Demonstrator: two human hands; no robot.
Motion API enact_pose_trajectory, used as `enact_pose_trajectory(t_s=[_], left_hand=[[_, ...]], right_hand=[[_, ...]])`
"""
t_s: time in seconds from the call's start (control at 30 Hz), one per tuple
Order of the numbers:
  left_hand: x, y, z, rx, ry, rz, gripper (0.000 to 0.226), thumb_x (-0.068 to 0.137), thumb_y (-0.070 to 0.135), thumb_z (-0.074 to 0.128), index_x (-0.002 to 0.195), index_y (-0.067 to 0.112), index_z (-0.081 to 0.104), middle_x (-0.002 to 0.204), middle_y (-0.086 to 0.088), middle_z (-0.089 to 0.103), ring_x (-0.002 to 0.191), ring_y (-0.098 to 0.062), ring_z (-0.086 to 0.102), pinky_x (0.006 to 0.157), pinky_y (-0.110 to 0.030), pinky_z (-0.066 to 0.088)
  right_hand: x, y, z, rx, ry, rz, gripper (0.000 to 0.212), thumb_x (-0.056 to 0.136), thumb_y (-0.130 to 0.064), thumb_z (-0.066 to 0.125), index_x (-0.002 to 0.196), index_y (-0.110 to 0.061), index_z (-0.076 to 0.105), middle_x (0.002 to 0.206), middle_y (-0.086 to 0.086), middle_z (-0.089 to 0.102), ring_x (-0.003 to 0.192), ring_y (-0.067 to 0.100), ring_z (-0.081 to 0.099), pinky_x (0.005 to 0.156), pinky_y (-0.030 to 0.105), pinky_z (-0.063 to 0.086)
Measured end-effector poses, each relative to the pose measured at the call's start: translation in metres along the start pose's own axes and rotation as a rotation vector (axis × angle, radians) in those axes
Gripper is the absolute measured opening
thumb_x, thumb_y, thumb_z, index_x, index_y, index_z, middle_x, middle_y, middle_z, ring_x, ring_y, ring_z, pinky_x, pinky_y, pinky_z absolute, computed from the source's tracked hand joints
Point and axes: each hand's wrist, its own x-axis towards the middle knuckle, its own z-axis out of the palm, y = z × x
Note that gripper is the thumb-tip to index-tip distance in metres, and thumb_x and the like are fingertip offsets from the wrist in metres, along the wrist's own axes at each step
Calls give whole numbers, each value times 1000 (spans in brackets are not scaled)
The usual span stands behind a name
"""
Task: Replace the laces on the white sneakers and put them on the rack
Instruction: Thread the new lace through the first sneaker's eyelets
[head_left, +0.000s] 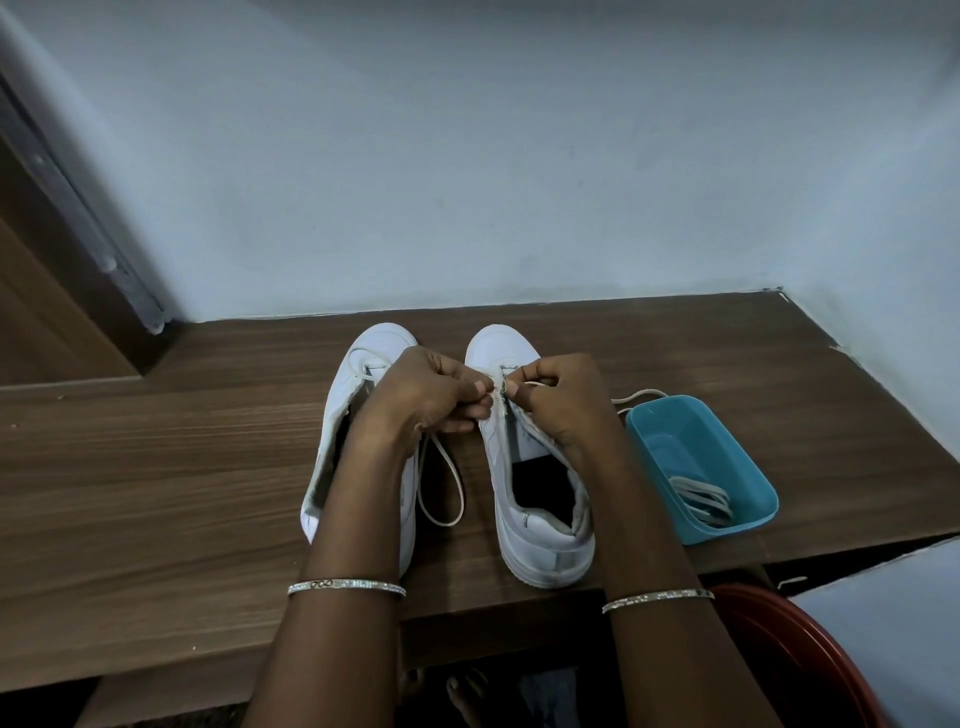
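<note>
Nearest me, one red round object (779, 654) is sitting low at my right, below the desk (156, 467) edge. I am wearing two bangles, a left bangle (345, 586) and a right bangle (657, 596).

Two white sneakers are standing side by side on the desk, toes pointing away: the left sneaker (376, 345) and the right sneaker (550, 545). My left forearm is lying over the left sneaker and hiding most of its opening. One lace loop (441, 483) is trailing from it onto the desk between the pair.

Both hands are meeting over the right sneaker's eyelets. My left hand (431, 387) is curling its fingers (475, 389) and pinching the eyelet edge. My right hand (558, 395) is pinching a second lace (636, 396) with its fingers (519, 376), and the lace's tail is running right.

One teal tub (675, 441) is sitting just right of the pair, holding bundled laces (701, 499) that I cannot count. Behind everything, the wall (467, 156) is closing off the desk.
</note>
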Motion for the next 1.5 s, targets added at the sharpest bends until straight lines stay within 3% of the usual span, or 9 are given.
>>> enact_pose_trajectory(t_s=[0.4, 0.53, 0.67, 0.8, 0.9, 1.07, 1.17, 1.33, 1.5], left_hand=[[0, 6, 5, 575, 256, 301, 19, 84, 15, 65, 66, 13, 69, 63, 0, 72, 62, -5, 66, 65, -25, 52], [2, 8, -11, 32, 239, 203, 22, 96, 9, 51, 77, 3, 59, 79, -13, 73, 78, -28, 72, 80, -49, 60], [-4, 18, -24, -551, 148, 142, 27, 103, 10, 35, 85, 6, 54, 96, -19, 75, 87, -27, 74, 86, -45, 59], [-4, 20, -33, -786, 189, 156, 24, 101, 11, 42, 79, 11, 52, 64, -5, 54, 52, -15, 53, 58, -32, 59], [-5, 17, -38, -400, 289, 292, 19, 99, 15, 47, 83, 14, 58, 62, 1, 45, 49, -9, 38, 47, -21, 35], [-10, 11, -47, 669, 189, 468, 18, 83, 44, 77, 80, 26, 74, 68, 4, 60, 65, -9, 52, 62, -29, 44], [-8, 9, -47, 886, 145, 381, 16, 80, 42, 79, 69, 34, 71, 89, 4, 67, 87, -11, 61, 78, -35, 51], [-11, 10, -49, 555, 85, 430, 25, 101, 34, 57, 81, 20, 64, 67, 9, 53, 55, 2, 48, 60, -25, 37], [-8, 12, -31, -98, 37, 408, 30, 107, 34, 42, 88, 19, 59, 112, -19, 71, 96, -25, 63, 90, -34, 48]], right_hand=[[3, 5, -13, 77, -114, -24, 19, 80, -5, 81, 95, -15, 82, 82, -5, 77, 75, -2, 70, 73, 13, 54], [6, 5, -14, 24, -79, -53, 23, 74, -10, 86, 96, -15, 80, 79, 3, 73, 68, 5, 64, 72, 25, 55], [9, 6, -17, -28, -48, -75, 28, 70, -17, 90, 95, -19, 79, 86, 0, 72, 76, 10, 64, 82, 36, 57], [10, 6, -20, -26, -35, -85, 33, 68, -20, 92, 98, -19, 78, 92, -1, 71, 89, 14, 67, 88, 39, 58], [11, 8, -21, -26, -31, -69, 35, 67, -26, 94, 98, -23, 78, 95, -2, 72, 93, 16, 68, 89, 43, 58], [12, 10, -22, -20, -26, -36, 39, 64, -29, 94, 100, -25, 77, 104, -4, 74, 101, 10, 68, 93, 42, 57], [11, 10, -23, -26, -23, -31, 41, 64, -30, 94, 102, -26, 76, 110, -5, 73, 106, 8, 65, 94, 39, 56], [11, 11, -25, -37, -36, -29, 44, 64, -35, 94, 103, -28, 76, 113, -6, 71, 108, 9, 64, 93, 37, 55], [11, 14, -26, -39, -65, -15, 53, 64, -40, 94, 111, -26, 74, 117, -4, 70, 111, 12, 63, 97, 38, 54]])
